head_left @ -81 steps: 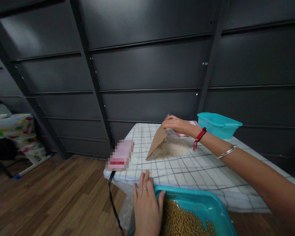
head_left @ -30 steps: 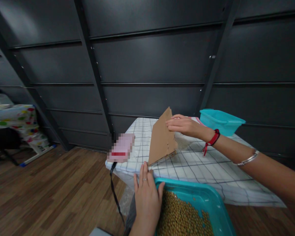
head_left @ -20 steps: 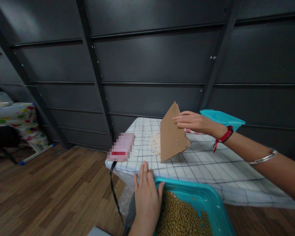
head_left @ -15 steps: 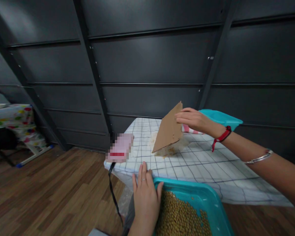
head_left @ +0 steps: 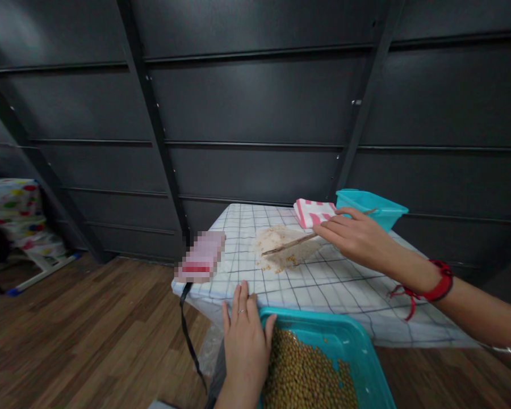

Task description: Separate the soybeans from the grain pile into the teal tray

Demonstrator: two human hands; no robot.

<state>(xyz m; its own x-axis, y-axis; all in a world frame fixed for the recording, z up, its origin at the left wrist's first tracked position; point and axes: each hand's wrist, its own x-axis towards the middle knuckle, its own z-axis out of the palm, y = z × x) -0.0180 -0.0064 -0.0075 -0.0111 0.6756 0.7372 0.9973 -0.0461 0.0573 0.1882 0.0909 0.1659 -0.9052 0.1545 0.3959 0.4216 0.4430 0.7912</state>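
Observation:
My right hand (head_left: 349, 233) is closed around a piece of brown cardboard (head_left: 293, 244), seen nearly edge-on, its near end low over a pale, crumbly heap (head_left: 275, 234) with scattered yellowish grains. The heap lies on the checked tablecloth (head_left: 238, 255). My left hand (head_left: 244, 335) lies along the left rim of a turquoise tray (head_left: 368, 341), fingers stretched out and thumb spread over the rim. Inside that tray are many round, tan-green beans (head_left: 302, 369). The tray sits at the near edge of the table.
A folded pink-and-white cloth (head_left: 313, 213) and a second turquoise container (head_left: 366, 204) stand at the table's back right. On the left corner lies a blurred-out pink object (head_left: 202, 255), with a black strap (head_left: 187, 329) hanging below it. A dark panelled wall (head_left: 247, 102) rises behind.
The cardboard has tipped from a steep slant, broad face showing, to nearly edge-on and lower, uncovering the heap and the pink-and-white cloth. My left hand stays at the tray rim.

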